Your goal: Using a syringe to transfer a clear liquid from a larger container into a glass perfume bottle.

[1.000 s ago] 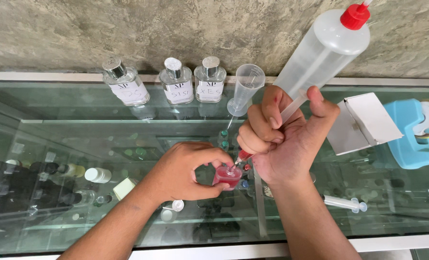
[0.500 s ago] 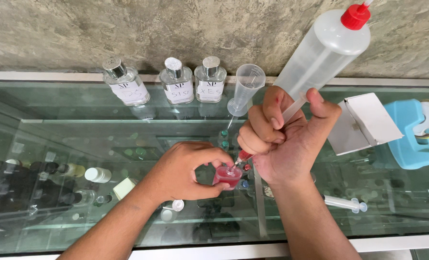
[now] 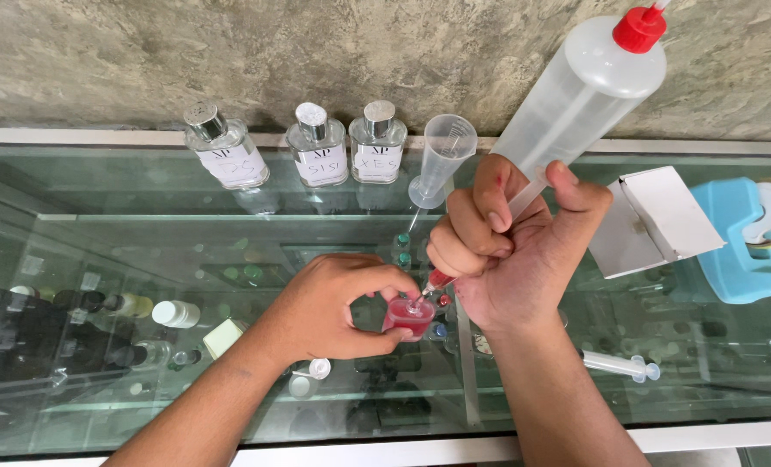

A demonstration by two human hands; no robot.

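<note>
Pinching a small pink-filled bottle (image 3: pixel 409 316) on the glass counter (image 3: pixel 143 233), the left hand (image 3: pixel 333 307) is curling thumb and fingers around it. Right hand (image 3: pixel 511 251) is fisting a large syringe (image 3: pixel 567 104), tip meeting the bottle mouth. Behind: measuring cylinder (image 3: pixel 441 156), three labelled clear bottles (image 3: pixel 316 143).

Squeeze bottle's (image 3: pixel 575 86) nozzle tip beyond the top edge

On the glass counter (image 3: pixel 143 199), I see three labelled bottles (image 3: pixel 316 145) standing in a row at the back wall, with a measuring cylinder (image 3: pixel 441 160) just to their right. Before them, centrally, my left hand (image 3: pixel 333 307) holds a small bottle (image 3: pixel 409 316); my right hand (image 3: pixel 506 251) is directly right of it, tilting a large squeeze bottle (image 3: pixel 575 86) above it. A small box (image 3: pixel 653 220) lies further right.
</note>
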